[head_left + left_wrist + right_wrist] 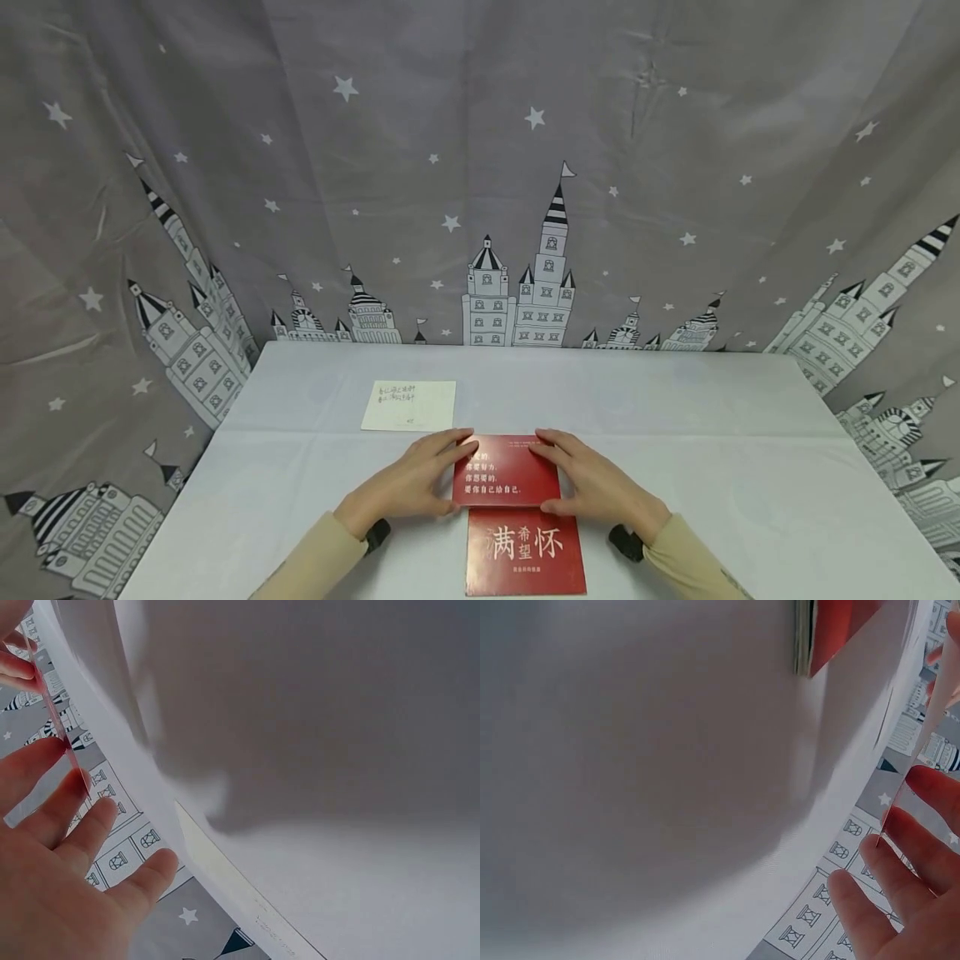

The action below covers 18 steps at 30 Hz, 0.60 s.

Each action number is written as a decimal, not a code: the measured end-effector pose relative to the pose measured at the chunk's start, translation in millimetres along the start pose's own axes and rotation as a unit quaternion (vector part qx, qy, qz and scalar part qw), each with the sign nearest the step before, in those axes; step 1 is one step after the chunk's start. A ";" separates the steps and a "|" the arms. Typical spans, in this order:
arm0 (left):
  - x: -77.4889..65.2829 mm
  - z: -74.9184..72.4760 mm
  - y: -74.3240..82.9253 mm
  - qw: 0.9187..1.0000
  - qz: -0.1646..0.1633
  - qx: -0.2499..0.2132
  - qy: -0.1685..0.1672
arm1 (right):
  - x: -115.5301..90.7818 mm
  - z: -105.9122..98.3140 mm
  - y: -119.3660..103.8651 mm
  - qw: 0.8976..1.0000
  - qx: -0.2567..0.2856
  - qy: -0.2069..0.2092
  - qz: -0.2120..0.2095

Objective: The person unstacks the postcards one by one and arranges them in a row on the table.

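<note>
Both hands hold a red card (510, 467) printed with white characters, raised above the table. My left hand (412, 482) pinches its left side between thumb and fingers, while the right hand (603, 487) pinches the right side. Seen nearly edge-on, the thin card (54, 712) runs between the fingertips in the left wrist view. On the near side lies a stack of red cards (525, 579) with large white characters on top; the raised card overlaps its far edge in the head view. The right wrist view shows the layered edge of this stack (804, 641).
A cream card (431, 408) with handwritten lines lies flat on the white-covered table (690, 408), beyond the left hand. Behind the table hangs a grey curtain (405, 125) printed with castles and stars. Dark straps (626, 543) sit around both wrists.
</note>
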<state>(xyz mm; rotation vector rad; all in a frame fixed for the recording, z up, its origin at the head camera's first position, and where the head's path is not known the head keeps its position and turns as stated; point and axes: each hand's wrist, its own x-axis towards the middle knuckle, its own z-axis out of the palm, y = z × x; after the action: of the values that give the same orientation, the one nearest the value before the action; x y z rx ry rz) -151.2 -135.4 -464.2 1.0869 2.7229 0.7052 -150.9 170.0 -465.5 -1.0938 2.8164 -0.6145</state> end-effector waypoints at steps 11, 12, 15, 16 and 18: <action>8.3 0.3 -10.9 1.000 -0.012 -0.006 -0.014 | 8.6 2.8 3.7 1.000 0.010 -0.007 0.027; 8.9 -0.1 -11.6 1.000 -0.017 -0.007 -0.017 | 9.3 3.1 4.2 0.999 0.013 -0.008 0.030; 10.8 -0.8 -13.4 1.000 -0.016 -0.006 -0.018 | 11.7 3.9 5.0 0.999 0.017 -0.010 0.036; 11.4 -1.2 -13.9 1.000 -0.016 -0.006 -0.018 | 12.7 4.5 5.6 0.999 0.015 -0.011 0.036; 12.6 -2.1 -15.2 1.000 -0.012 -0.004 -0.017 | 14.7 5.1 6.5 0.999 0.015 -0.011 0.039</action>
<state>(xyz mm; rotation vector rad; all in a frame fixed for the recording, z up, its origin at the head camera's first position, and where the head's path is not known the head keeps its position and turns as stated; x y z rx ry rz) -170.5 -137.2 -468.8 1.0526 2.6979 0.6881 -165.0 162.9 -471.3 -0.9753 2.8062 -0.6299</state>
